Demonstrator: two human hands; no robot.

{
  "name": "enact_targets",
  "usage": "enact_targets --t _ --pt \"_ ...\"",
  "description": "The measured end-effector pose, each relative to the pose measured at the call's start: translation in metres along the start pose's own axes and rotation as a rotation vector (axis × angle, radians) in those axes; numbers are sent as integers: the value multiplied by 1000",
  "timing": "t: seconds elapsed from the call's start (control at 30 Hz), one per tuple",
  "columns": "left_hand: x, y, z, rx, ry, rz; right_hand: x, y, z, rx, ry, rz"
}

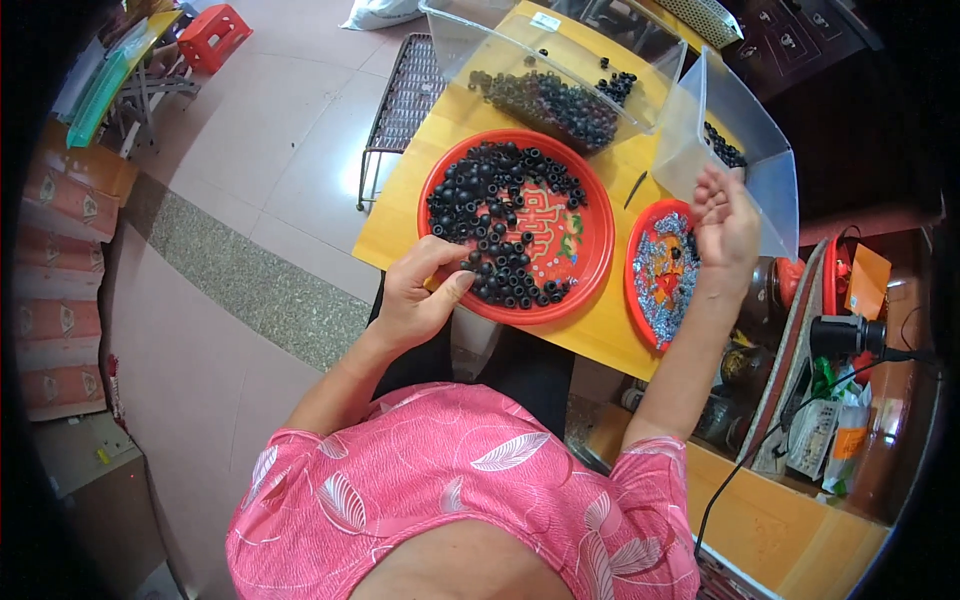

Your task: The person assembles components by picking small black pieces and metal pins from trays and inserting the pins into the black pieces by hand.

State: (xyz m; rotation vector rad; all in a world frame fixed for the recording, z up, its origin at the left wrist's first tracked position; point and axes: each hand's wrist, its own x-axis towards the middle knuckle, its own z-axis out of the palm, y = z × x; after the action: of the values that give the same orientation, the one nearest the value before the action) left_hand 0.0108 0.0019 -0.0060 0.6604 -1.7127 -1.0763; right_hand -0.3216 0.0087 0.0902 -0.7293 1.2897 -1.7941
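Observation:
A large red plate (pixel 598 262) carries many small black ring-shaped parts (pixel 462 195). My left hand (pixel 422 292) is at the plate's near left edge, fingers curled and thumb bent toward the index finger beside the parts. What its fingers hold, if anything, is hidden. To the right, a smaller red plate (pixel 634 292) bears many small silvery metal pieces (pixel 660 318). My right hand (pixel 722 225) is raised over its far right side, next to a clear plastic bin (pixel 760 190). Its fingers are loosely bent and apart, and no part shows in them.
A larger clear bin (pixel 455 50) with black parts stands at the far side of the yellow table (pixel 395 215). A thin dark tool (pixel 636 190) lies between the plates. On the left are a metal rack (pixel 405 95) and a red stool (pixel 214 38); cluttered shelving stands right.

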Motion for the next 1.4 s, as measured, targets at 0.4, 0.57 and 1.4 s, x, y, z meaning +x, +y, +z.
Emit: enact_targets --t 0.4,0.57,1.4 --pt "72 -16 10 694 -247 427 -61 71 60 -1133 -361 -385" --pt "92 -24 23 887 -438 297 -69 60 40 -1474 -540 -427" --pt "59 -5 43 -626 -189 -559 -67 82 42 -38 -273 283"
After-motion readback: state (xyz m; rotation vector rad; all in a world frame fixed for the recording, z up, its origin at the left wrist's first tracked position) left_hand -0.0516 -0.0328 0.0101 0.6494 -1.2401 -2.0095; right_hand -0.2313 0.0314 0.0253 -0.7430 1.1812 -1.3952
